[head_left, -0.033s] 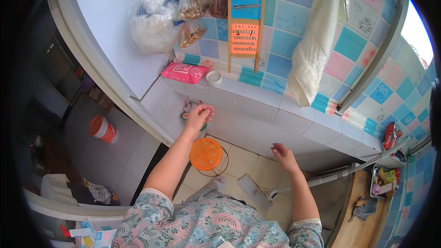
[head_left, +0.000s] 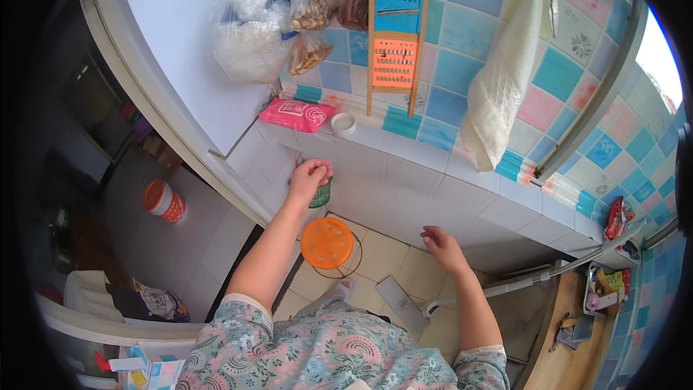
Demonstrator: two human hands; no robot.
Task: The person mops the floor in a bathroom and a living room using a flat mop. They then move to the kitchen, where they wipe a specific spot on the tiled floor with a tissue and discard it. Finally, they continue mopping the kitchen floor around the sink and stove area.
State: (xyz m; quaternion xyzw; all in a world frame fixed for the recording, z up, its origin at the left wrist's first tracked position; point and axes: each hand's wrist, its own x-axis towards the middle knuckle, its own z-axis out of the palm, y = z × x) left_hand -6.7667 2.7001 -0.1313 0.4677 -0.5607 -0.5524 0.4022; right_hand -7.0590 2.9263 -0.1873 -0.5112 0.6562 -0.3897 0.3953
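My left hand (head_left: 310, 182) reaches out with its fingers bent and pressed together. Whatever lies between them, if anything, cannot be made out. Just behind it, partly hidden, a green mesh basket (head_left: 320, 196) stands by the low tiled wall. Farther right, my right hand (head_left: 442, 248) hangs in front of the same wall, fingers loosely bent and slightly apart, holding nothing visible. Between and below the hands is a round orange stool (head_left: 327, 243) with holes in its seat and a metal ring around its legs.
A long-handled flat mop (head_left: 402, 305) leans across the right. The ledge carries a pink wipes packet (head_left: 297, 115) and a white round container (head_left: 343, 124). Above hang a grater (head_left: 394, 62), plastic bags (head_left: 251, 32) and a cloth (head_left: 498, 94). A wooden counter (head_left: 546, 347) stands right.
My left hand has shifted slightly left against the wall, uncovering more of the green basket and covering the pale thing beside it. The whole view has turned a little. My right hand looks nearly unchanged.
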